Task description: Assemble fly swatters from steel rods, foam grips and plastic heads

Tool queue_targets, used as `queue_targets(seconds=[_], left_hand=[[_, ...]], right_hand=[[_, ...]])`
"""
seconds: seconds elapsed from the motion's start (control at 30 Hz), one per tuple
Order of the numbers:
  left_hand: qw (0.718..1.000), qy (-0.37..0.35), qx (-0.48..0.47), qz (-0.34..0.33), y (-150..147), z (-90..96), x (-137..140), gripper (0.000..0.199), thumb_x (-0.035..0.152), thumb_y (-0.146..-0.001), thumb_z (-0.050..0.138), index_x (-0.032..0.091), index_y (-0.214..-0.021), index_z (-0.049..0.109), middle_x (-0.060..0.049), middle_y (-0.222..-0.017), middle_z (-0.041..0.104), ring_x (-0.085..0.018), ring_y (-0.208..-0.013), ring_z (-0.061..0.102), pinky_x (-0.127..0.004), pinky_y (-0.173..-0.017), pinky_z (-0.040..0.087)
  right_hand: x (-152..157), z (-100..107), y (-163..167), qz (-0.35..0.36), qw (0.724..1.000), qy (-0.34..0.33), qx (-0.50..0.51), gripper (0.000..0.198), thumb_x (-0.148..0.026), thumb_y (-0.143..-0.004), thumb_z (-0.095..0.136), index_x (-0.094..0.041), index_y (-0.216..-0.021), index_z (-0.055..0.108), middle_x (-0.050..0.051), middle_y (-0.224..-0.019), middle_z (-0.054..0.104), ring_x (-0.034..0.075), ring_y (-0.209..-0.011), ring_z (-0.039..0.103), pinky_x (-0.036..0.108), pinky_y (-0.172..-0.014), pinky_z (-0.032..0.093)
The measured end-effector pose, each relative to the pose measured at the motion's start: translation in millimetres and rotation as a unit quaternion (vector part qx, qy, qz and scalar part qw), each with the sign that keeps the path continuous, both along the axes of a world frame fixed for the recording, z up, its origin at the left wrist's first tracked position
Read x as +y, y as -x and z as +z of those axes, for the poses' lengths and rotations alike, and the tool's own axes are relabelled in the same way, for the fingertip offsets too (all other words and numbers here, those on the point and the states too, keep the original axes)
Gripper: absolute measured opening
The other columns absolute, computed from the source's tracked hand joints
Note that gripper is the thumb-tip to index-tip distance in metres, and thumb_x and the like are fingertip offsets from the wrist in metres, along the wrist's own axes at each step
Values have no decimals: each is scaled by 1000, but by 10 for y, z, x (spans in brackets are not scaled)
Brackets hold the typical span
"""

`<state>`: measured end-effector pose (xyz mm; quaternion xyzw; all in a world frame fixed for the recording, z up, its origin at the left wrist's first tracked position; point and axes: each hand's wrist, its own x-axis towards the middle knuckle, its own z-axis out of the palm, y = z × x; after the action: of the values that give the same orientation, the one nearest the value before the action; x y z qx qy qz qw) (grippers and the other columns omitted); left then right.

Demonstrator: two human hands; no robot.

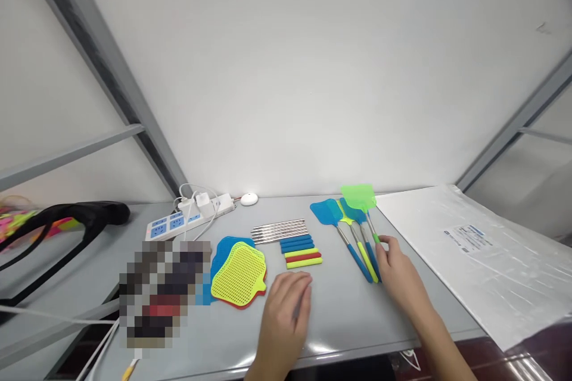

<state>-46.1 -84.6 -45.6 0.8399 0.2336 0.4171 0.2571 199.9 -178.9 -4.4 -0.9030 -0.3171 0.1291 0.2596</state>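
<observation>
My right hand (397,274) is closed around the handle of a green fly swatter (358,196), its mesh head tilted over the other swatters. Beside it lie a blue fly swatter (328,212), a yellow-green fly swatter (364,253) and another blue one, partly covered. My left hand (285,315) rests on the table with loosely bent fingers, the thumb apart, and nothing seen in it. Just beyond it are several handle grips (304,261) in blue, yellow-green and red, below a row of metal rods (279,230). Loose swatter heads (239,274) are stacked to its left.
A power strip (176,223) with plugs and white cables stands at the back left, near a small white round object (249,199). A blurred-out patch (165,292) covers the left front. A white plastic package (473,250) lies along the right. Black straps (67,220) are far left.
</observation>
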Motion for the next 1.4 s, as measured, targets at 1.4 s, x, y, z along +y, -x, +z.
queue_targets(seconds=[1.4], left_hand=[[987, -24, -12, 160, 421, -23, 159, 17, 16, -88, 57, 23, -99, 67, -5, -105, 70, -26, -105, 54, -44, -91, 45]], right_hand=[[381, -112, 789, 239, 956, -15, -170, 25, -32, -99, 39, -23, -104, 61, 4, -98, 66, 18, -80, 65, 28, -62, 40]])
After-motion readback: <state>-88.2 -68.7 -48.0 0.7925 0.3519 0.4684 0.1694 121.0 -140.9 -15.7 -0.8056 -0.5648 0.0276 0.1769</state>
